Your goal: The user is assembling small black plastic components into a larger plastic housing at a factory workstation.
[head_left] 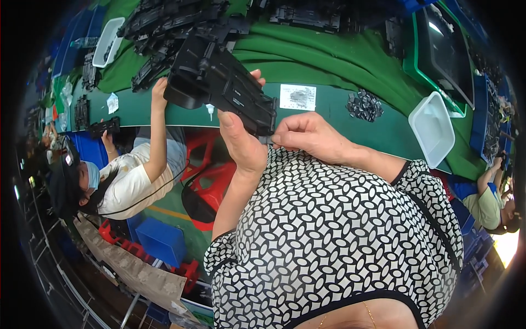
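A long black moulded plastic housing [227, 82] is held up at a slant over the table's near edge. My left hand [244, 142] is closed round it, thumb on the near face and fingertips showing past the far side. At the housing's lower right end, my right hand [312, 134] makes a pinch with thumb and forefinger. A small greyish bit [267, 139] shows by those fingertips; what it is, I cannot make out. Right of the housing, a printed paper sheet [298, 97] lies on the green table, with a pile of small dark pieces [364, 105] beyond it.
Black plastic parts [159, 27] are heaped along the back on green cloth [329, 49]. White trays [433, 129] [108, 41] stand at both sides, and a green-edged bin [438, 60] at right. A masked co-worker [139, 181] sits at left near a red stool [205, 186].
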The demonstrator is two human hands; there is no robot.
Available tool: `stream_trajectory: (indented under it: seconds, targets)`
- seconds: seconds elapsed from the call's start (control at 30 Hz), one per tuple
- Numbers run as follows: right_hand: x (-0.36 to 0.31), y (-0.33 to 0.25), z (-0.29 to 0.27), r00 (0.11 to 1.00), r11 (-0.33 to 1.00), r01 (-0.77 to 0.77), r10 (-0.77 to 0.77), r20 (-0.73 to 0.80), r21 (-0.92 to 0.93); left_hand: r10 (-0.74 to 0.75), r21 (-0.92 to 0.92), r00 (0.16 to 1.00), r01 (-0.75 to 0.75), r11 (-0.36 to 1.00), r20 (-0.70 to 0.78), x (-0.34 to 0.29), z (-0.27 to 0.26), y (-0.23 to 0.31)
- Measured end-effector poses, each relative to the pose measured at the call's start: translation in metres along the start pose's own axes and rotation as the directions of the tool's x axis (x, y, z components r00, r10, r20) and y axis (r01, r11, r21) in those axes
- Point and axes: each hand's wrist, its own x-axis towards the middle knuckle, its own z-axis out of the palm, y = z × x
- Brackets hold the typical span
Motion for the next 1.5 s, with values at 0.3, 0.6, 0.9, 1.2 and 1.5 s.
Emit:
stream_trajectory:
  seconds: [0.3, 0.6, 0.9, 1.2, 1.5]
  targets:
    - [0.001, 0.007, -0.004, 1.0, 0.999, -0.018, 0.017, 0.022, 0.034, -0.033, 0.018, 0.999, 0.034, 0.999, -0.04, -0.002, 0.006, -0.001]
    - [-0.005, -0.005, -0.012, 0.999, 0.986, 0.025, -0.031, -0.033, -0.164, -0.184, -0.2, 0.982, 0.173, 0.964, -0.04, 0.003, 0.002, -0.004]
    - [0.005, 0.021, -0.045, 0.989, 0.996, 0.05, -0.039, -0.141, 0.076, -0.463, -0.529, 0.886, 0.39, 0.754, -0.008, 0.006, -0.019, -0.019]
    - [0.024, 0.023, -0.053, 0.994, 0.964, -0.106, 0.107, 0.01, 0.242, -0.515, -0.544, 0.857, 0.445, 0.711, 0.027, 0.003, -0.022, -0.031]
    - [0.052, 0.024, -0.051, 0.989, 0.919, -0.144, 0.12, 0.088, 0.366, -0.443, -0.519, 0.896, 0.395, 0.758, 0.035, 0.0, -0.025, -0.026]
